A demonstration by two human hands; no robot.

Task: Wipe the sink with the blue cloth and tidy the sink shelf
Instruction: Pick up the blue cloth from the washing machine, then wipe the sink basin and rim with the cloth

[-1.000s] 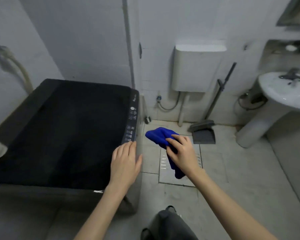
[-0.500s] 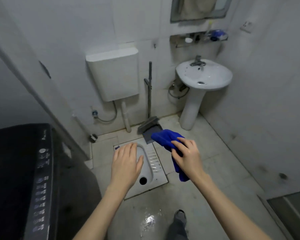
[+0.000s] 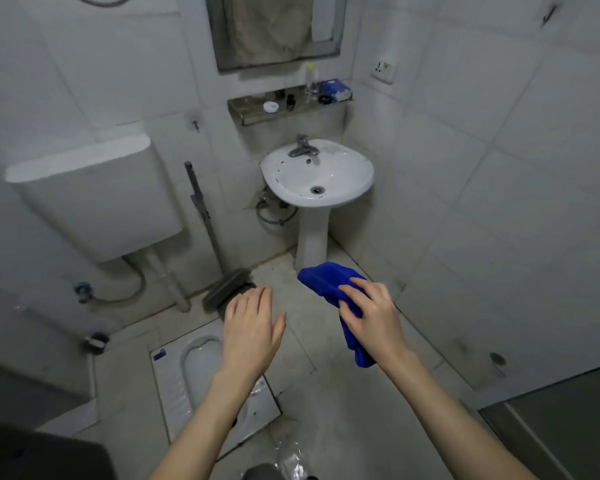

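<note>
Noted right hand [image 3: 374,320] curled round the blue cloth [image 3: 326,282], fingers and thumb pinching a bunched fold. Noted left hand [image 3: 253,327] flat and relaxed, fingers straight, holding nothing, near the right hand but not touching it. Logged both as held out in mid-air over the floor [image 3: 326,400].

Recorded cloth as deep blue, soft and nappy, crumpled into a loose wad, with one lobe sticking out past the fingertips and a tail hanging below the wrist. Could not tell wet from dry.

Located sink [image 3: 362,183] ahead on its pedestal [image 3: 312,233] against the far wall, well apart from the cloth. Saw dark specks along the left rim and beside the tap [image 3: 303,148]. Found no contact between cloth and basin. Judged wiping not yet begun.

Located sink shelf [image 3: 253,116] on the wall above the tap, under the mirror [image 3: 278,29]. Counted on it a white round pot or lid [image 3: 271,106], a small dark bottle [image 3: 290,100], a clear bottle with a yellow top [image 3: 310,81] and a blue packet [image 3: 335,90] at the right end; could not name the rest for blur. Judged tidying not yet begun.

Judged stage as approach, cloth in hand, with both parts of the task left to do.
</note>
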